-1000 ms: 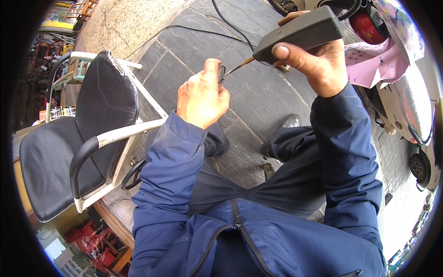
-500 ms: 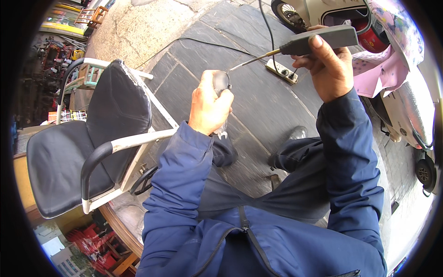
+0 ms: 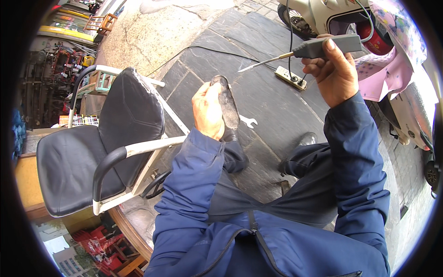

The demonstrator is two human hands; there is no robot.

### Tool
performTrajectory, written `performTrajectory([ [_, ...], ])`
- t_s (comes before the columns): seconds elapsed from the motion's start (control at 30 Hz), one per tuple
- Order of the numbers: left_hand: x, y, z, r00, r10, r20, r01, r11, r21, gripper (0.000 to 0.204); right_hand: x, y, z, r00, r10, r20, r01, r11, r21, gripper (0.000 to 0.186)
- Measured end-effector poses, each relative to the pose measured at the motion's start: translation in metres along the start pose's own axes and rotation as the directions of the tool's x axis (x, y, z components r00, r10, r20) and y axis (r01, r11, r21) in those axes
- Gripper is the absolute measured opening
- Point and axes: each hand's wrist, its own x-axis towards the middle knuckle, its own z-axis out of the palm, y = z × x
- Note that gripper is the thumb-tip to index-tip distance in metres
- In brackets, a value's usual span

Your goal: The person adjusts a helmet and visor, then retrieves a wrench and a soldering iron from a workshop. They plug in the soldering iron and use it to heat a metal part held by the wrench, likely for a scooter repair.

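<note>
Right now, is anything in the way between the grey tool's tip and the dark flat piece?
Nothing visible: only a gap separates the grey tool from the dark flat piece in the left grip. The wrench shows lower, off that line.

Black chair (image 3: 78, 161) left; white scooter (image 3: 316, 16), pink cloth (image 3: 380, 82) upper right.
</note>
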Motion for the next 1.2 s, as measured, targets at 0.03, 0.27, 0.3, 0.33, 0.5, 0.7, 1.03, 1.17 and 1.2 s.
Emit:
performTrajectory([
  [0.03, 0.002, 0.0, 0.0, 0.999, 0.007, -0.048, -0.006, 1.0, 0.029, 0.014, 0.0, 0.0, 0.0, 1.0, 0.002, -0.001, -0.002, 1.0, 0.002, 0.039],
  [0.27, 0.0, 0.001, -0.001, 0.996, -0.005, -0.087, 0.003, 1.0, -0.021, 0.016, 0.002, 0.0, -0.002, 1.0, -0.007, -0.008, 0.007, 1.0, 0.013, 0.039],
  [0.3, 0.0, 0.001, -0.001, 0.995, -0.034, -0.09, 0.03, 0.998, -0.051, 0.016, 0.002, 0.001, -0.002, 1.0, -0.01, -0.01, 0.01, 1.0, 0.012, 0.039],
  [0.33, 0.0, 0.001, -0.001, 0.995, -0.054, -0.08, 0.047, 0.995, -0.084, 0.016, 0.002, 0.001, -0.003, 1.0, -0.012, -0.012, 0.012, 1.0, 0.011, 0.039],
  [0.5, 0.001, 0.0, 0.001, 0.983, -0.112, -0.142, 0.097, 0.989, -0.111, 0.015, 0.003, 0.001, -0.004, 1.0, -0.012, -0.002, 0.012, 1.0, 0.019, 0.037],
  [0.7, 0.002, 0.003, -0.004, 0.977, -0.194, -0.089, 0.186, 0.979, -0.083, 0.008, 0.005, 0.0, -0.004, 0.999, 0.005, -0.036, -0.002, 0.996, 0.092, 0.045],
  [1.03, -0.005, 0.008, 0.002, 0.956, -0.292, -0.017, 0.283, 0.939, -0.193, 0.034, 0.003, 0.007, 0.001, 0.998, 0.05, -0.045, -0.045, 0.994, 0.098, 0.044],
  [1.17, -0.006, 0.008, 0.003, 0.98, -0.188, 0.069, 0.194, 0.976, -0.098, 0.044, -0.002, 0.01, 0.006, 0.999, 0.038, 0.001, -0.038, 0.996, 0.078, 0.043],
  [1.2, -0.006, 0.009, 0.003, 0.979, -0.186, 0.077, 0.192, 0.978, -0.082, 0.043, -0.003, 0.011, 0.008, 0.999, 0.041, 0.001, -0.041, 0.996, 0.074, 0.043],
])
